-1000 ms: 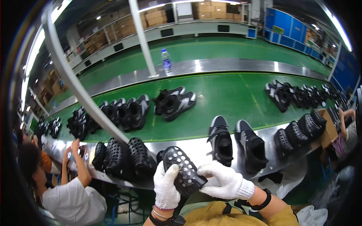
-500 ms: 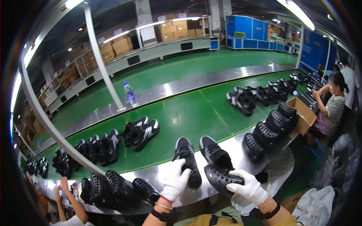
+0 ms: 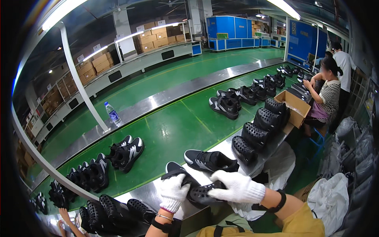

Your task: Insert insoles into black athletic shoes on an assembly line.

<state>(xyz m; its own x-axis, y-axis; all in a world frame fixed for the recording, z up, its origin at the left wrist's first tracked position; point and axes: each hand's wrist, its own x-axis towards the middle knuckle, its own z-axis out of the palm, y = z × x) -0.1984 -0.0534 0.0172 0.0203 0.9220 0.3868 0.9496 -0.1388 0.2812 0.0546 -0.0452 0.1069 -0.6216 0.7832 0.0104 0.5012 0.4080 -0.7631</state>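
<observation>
Both my hands wear white knit gloves. My left hand [image 3: 173,192] is closed round a black sneaker [image 3: 172,167] with a grey toe, at the steel ledge in front of me. Against that sneaker's opening, my right hand [image 3: 237,187] grips a black clog-shaped piece with holes [image 3: 200,194]. How far the piece sits inside the shoe cannot be made out. Just beyond my hands lies a second black sneaker [image 3: 211,160], its grey toe pointing left. More perforated pieces stand in rows on the ledge, at the right [image 3: 254,134] and at the left [image 3: 112,207].
Pairs of sneakers stand on the green belt [image 3: 169,130], left [image 3: 128,154] and right [image 3: 225,104]. A water bottle [image 3: 112,113] is on the far metal rail. An open carton [image 3: 296,108] and a seated person [image 3: 327,93] are at the right; another person's hands [image 3: 67,217] show lower left.
My right hand has brought the perforated piece leftward to the sneaker under my left hand. The second sneaker now lies turned, toe to the left. The whole view has shifted.
</observation>
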